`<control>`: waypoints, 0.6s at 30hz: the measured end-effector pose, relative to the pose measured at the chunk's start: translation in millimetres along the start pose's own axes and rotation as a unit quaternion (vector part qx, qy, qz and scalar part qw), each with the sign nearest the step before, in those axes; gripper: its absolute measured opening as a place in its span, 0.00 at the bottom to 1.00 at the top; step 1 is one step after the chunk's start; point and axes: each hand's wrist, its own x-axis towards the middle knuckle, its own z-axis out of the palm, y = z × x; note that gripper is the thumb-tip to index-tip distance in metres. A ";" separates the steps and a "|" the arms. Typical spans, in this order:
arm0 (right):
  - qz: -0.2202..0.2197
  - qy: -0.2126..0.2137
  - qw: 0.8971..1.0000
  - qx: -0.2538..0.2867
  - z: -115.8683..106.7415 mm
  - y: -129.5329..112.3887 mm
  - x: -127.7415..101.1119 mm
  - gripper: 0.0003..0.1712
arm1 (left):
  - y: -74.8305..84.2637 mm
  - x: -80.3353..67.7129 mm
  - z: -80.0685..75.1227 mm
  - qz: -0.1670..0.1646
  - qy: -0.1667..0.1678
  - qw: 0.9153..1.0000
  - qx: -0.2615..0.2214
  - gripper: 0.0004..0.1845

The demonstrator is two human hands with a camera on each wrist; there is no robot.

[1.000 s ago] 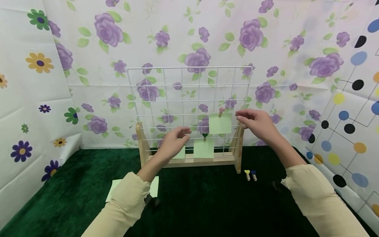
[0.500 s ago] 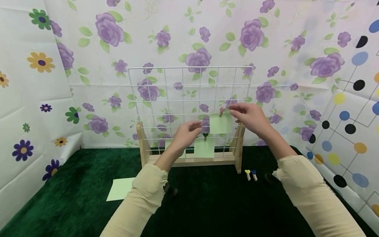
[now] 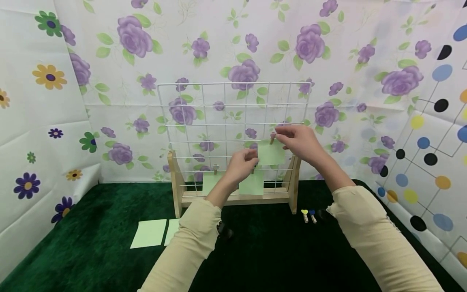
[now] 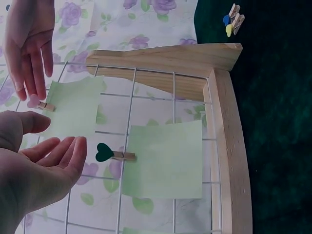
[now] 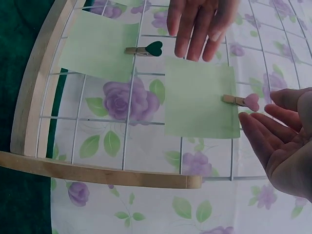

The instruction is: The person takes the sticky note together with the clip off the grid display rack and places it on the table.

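A light green paper note [image 3: 271,153] hangs on the white wire grid [image 3: 234,104], clipped by a small wooden clothespin with a pink heart [image 5: 251,102]. My right hand [image 3: 300,141] is at this clothespin, thumb and fingers apart on either side of the heart in the right wrist view. My left hand [image 3: 240,165] is by the note's left edge, fingers loosely bent around nothing. Below it hangs a second note [image 4: 165,161] under a clothespin with a dark green heart [image 4: 104,152]. A third clipped note [image 3: 209,182] is partly hidden behind my left forearm.
The grid stands in a wooden base [image 3: 255,198] on a dark green cloth [image 3: 270,251]. Two loose notes [image 3: 147,233] lie at the left. At the right lie a yellow-heart clothespin [image 3: 305,215] and a blue-heart clothespin [image 3: 313,215]. Flowered sheeting [image 3: 204,24] closes off the back.
My right hand has moved left from the grid's right side to the pink-heart clothespin. My left hand has moved right toward the same note, uncovering the third note's clothespin.
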 end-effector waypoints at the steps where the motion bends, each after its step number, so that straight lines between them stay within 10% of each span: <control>1: 0.000 0.000 1.000 -0.001 1.0 0.0 1.1 0.23 | 0.1 0.6 1.1 -0.001 0.001 1.000 -0.001 0.21; 18: -0.005 -0.003 1.000 -0.030 5.8 1.5 10.7 0.20 | -3.6 7.1 11.9 -0.023 -0.013 0.999 -0.033 0.16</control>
